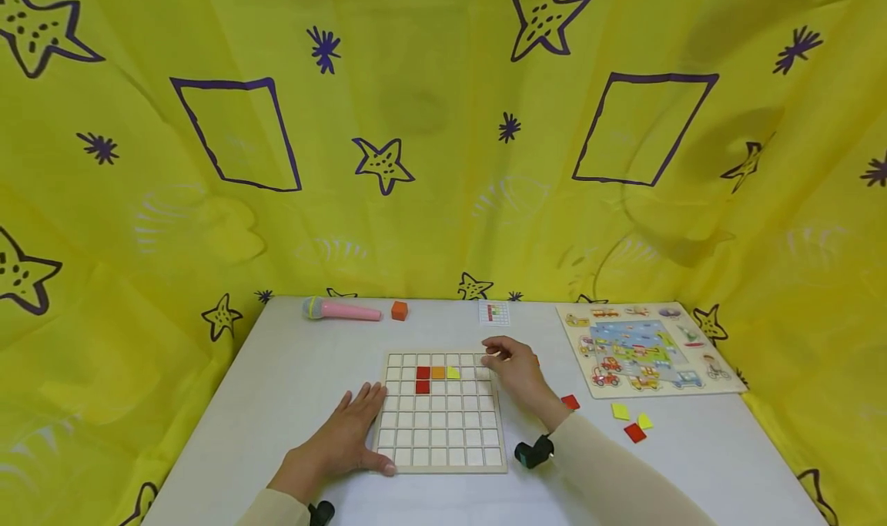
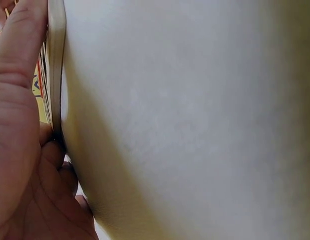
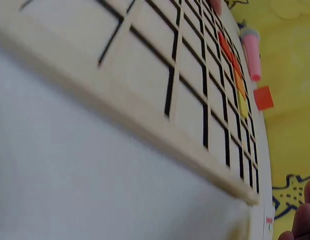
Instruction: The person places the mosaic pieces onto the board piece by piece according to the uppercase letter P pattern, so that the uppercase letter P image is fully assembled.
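a: go, biggest 1st.
b: yellow curtain (image 1: 443, 233) w/ starfish print, beyond left grip (image 1: 344, 435) & right grip (image 1: 516, 368), wraps both sides too.
a: then?
b: white desk (image 1: 277, 395), under both.
a: on it?
b: puzzle board (image 1: 696, 359) w/ vehicle pics, well to the r of right grip. next size down, wooden grid board (image 1: 439, 437), btwn the grips.
a: grips doing what?
b: left: fingers spread & fairly straight, touching grid board's l edge, thumb at its near l corner. right: at its far r corner, fingers bent; can't tell if it pinches sth, fingertips mostly cut off in right wrist view.
a: smaller stuff?
b: pink mic (image 1: 349, 311), beyond left grip. pattern card (image 1: 494, 313), just beyond right grip. orange cube (image 1: 399, 311), btwn those two, far l of right grip.
a: tiles?
b: in the grid, l of right grip: red tile (image 1: 423, 373), orange tile (image 1: 438, 373), yellow tile (image 1: 453, 373) in one row; second red tile (image 1: 423, 387) one cell nearer, below the 1st. loose red tile (image 1: 570, 402) r of right grip, nr the cuff; further r, two yellow tiles (image 1: 620, 411) & another red tile (image 1: 634, 433).
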`<state>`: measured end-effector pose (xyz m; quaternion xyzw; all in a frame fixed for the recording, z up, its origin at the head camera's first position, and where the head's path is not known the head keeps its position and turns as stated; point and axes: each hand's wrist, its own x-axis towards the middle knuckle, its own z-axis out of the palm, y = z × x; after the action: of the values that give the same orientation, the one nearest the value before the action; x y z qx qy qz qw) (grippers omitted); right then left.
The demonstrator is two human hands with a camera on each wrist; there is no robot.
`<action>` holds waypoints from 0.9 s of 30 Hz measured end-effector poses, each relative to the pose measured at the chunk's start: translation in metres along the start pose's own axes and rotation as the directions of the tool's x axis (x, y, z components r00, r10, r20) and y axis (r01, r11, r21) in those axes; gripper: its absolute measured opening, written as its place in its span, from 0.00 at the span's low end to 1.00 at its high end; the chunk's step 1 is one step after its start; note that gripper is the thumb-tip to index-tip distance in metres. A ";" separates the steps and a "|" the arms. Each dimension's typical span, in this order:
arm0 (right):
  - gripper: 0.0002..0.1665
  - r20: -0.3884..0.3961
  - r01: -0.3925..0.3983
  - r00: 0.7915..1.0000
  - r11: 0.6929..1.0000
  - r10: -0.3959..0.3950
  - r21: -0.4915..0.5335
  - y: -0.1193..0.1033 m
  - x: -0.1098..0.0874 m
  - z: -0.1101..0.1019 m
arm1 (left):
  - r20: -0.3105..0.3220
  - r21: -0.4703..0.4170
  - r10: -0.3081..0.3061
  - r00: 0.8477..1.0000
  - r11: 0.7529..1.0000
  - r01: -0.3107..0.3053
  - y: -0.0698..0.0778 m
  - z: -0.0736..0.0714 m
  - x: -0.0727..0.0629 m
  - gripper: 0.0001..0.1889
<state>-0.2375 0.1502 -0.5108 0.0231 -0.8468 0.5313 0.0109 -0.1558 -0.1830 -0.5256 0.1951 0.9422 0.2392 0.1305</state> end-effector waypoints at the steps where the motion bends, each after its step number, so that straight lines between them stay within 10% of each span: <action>1: 0.18 -0.003 -0.004 1.000 1.000 0.004 -0.011 0.004 0.002 -0.008 | -0.001 -0.001 -0.002 1.000 1.000 0.002 0.000 0.000 0.000 0.71; 11: 0.26 0.061 -0.116 0.991 0.991 0.121 -0.073 0.043 0.015 -0.070 | -0.001 -0.025 -0.008 1.000 1.000 0.007 0.001 -0.001 -0.001 0.72; 27: 0.22 0.020 -0.112 0.993 0.964 0.121 -0.239 0.059 0.018 -0.069 | 0.002 -0.021 -0.002 1.000 1.000 0.002 0.001 -0.001 -0.002 0.71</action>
<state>-0.2592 0.2371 -0.5328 -0.0191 -0.9042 0.4255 -0.0322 -0.1540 -0.1831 -0.5241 0.1931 0.9397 0.2489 0.1335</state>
